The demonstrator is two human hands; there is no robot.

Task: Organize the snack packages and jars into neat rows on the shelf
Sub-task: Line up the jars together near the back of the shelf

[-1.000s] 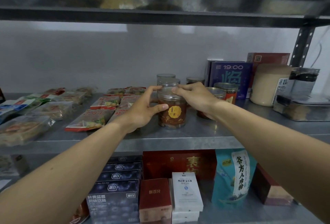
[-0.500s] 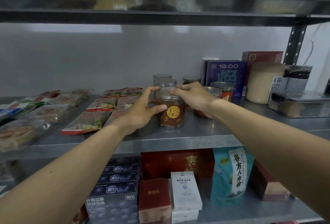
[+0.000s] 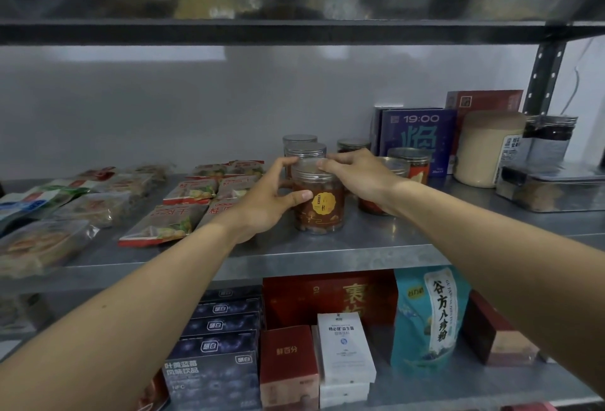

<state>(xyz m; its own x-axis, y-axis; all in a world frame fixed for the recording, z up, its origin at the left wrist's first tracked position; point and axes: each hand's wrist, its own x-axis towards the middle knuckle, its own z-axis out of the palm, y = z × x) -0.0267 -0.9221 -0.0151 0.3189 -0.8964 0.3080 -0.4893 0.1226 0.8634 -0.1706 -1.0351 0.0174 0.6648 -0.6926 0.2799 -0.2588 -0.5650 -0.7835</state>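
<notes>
Nothing has shifted: left hand (image 3: 262, 206) grips the jar (image 3: 322, 212), right hand (image 3: 358, 172) pinches its lid (image 3: 308, 171).

Brown jar (image 3: 319, 204), round yellow label (image 3: 322, 202)

Both bare forearms are reaching forward, the left arm coming in from 7 o'clock and the right arm from 4 o'clock, wrists nearly straight. The left hand (image 3: 262, 204) is cupping the jar (image 3: 322, 214) from its 9 o'clock side, thumb pressing the front, index finger curling up toward the lid. The right hand (image 3: 363, 175) is arching over from 2 o'clock, its fingertips (image 3: 322, 166) gripping the lid's rim.
</notes>
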